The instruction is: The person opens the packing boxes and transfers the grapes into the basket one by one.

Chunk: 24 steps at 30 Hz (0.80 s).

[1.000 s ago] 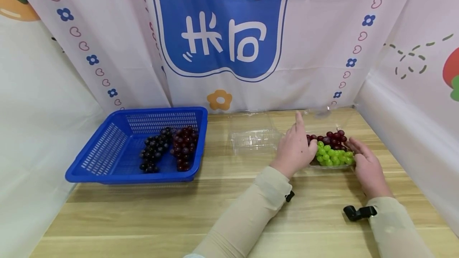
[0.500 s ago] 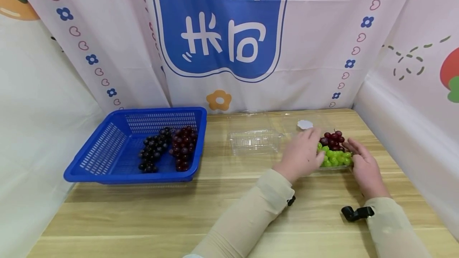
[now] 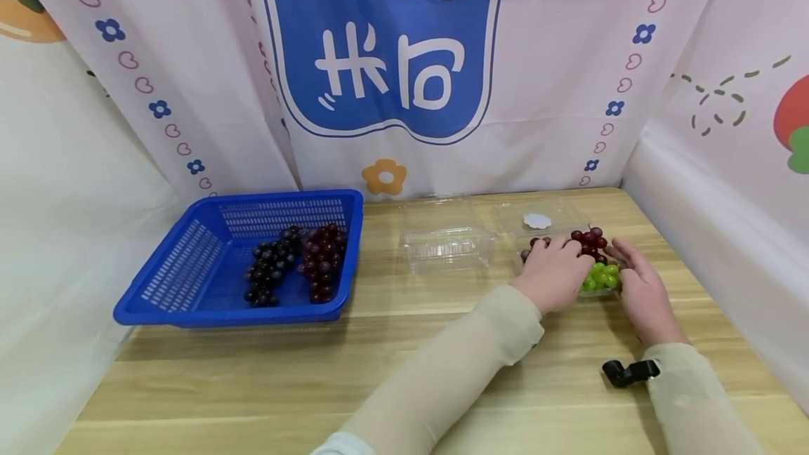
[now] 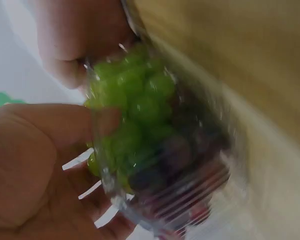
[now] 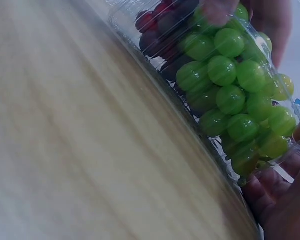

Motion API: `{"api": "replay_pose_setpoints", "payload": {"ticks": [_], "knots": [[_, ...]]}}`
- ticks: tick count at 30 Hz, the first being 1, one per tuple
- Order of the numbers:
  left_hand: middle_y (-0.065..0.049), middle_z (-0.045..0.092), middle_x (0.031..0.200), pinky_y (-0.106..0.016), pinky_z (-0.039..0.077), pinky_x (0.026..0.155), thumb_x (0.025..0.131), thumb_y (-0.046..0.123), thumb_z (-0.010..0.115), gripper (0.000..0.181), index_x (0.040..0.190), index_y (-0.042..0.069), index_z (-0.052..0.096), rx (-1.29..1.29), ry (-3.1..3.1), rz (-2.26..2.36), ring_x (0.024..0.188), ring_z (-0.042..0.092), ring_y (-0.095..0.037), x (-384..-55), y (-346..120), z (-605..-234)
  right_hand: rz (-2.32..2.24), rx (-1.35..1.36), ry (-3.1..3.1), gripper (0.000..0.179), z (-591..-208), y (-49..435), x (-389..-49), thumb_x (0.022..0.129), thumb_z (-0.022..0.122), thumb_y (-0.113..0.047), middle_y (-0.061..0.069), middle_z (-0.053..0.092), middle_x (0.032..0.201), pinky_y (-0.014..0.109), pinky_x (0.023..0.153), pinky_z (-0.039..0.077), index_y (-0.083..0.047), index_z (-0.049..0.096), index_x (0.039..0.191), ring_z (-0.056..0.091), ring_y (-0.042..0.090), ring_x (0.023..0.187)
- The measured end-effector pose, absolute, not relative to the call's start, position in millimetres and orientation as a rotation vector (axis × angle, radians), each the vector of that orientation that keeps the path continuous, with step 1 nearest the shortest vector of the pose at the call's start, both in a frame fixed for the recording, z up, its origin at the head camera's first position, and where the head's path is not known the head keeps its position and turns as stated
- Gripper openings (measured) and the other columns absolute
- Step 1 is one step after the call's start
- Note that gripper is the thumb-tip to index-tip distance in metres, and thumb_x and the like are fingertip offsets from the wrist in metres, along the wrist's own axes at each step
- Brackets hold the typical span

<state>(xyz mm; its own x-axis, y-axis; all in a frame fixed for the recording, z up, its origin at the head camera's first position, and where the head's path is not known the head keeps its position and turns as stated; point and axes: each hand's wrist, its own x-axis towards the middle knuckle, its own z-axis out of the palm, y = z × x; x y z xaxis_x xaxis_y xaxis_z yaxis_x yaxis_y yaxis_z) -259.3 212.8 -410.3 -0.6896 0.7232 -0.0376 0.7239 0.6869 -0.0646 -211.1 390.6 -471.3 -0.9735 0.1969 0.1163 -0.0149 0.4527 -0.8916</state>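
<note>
My left hand (image 3: 556, 274) lies over a clear plastic box (image 3: 597, 293) at the right of the table, fingers spread across the fruit. Its thumb touches a bunch of green grapes (image 5: 230, 90) at the box's near side, seen in the right wrist view. Dark red grapes (image 3: 590, 241) fill the far side, partly covered by my left fingers. At the box's right end, my right hand (image 3: 647, 293) rests its fingers along the side, with the thumb near the front corner. Behind the fruit lies the box's open lid (image 3: 571, 210), carrying a white scalloped label (image 3: 537, 220).
A second clear box (image 3: 447, 248) stands open to the left, its lid back towards the curtain. Further left, a blue basket (image 3: 215, 314) holds black grapes (image 3: 272, 269) and red grapes (image 3: 324, 262). Printed cloth walls (image 3: 556, 90) enclose the table.
My left hand has come away from the lid and moved right onto the grapes. The lid, tilted up earlier, now lies back with its label visible. My right hand stays at the box's end.
</note>
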Motion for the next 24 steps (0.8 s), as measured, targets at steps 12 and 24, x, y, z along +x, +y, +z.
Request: {"api": "replay_pose_setpoints", "payload": {"ticks": [12, 24], "knots": [[0.009, 0.04, 0.151, -0.036, 0.04, 0.108, 0.109, 0.038, 0.043, 0.037, 0.144, 0.039, 0.052, 1.256, 2.813, -0.323, 0.141, 0.033, -0.015, -268.8, 228.0, -402.5, 1.531, -0.117, -2.489, 0.058, -470.5, 391.1, -211.6, 0.104, 0.02, -0.008, 0.022, 0.034, 0.158, 0.011, 0.083, 0.036, -0.008, 0.022, 0.162, 0.036, 0.037, 0.138], [0.011, 0.05, 0.144, -0.031, 0.04, 0.108, 0.105, 0.04, 0.05, 0.042, 0.146, 0.031, 0.046, 1.426, 2.792, -0.317, 0.132, 0.046, -0.011, -272.7, 224.3, -405.0, 1.629, -0.144, -2.463, 0.059, -470.2, 393.1, -211.2, 0.103, 0.017, -0.006, 0.022, 0.035, 0.157, 0.012, 0.083, 0.041, -0.008, 0.021, 0.161, 0.038, 0.032, 0.137]]}}
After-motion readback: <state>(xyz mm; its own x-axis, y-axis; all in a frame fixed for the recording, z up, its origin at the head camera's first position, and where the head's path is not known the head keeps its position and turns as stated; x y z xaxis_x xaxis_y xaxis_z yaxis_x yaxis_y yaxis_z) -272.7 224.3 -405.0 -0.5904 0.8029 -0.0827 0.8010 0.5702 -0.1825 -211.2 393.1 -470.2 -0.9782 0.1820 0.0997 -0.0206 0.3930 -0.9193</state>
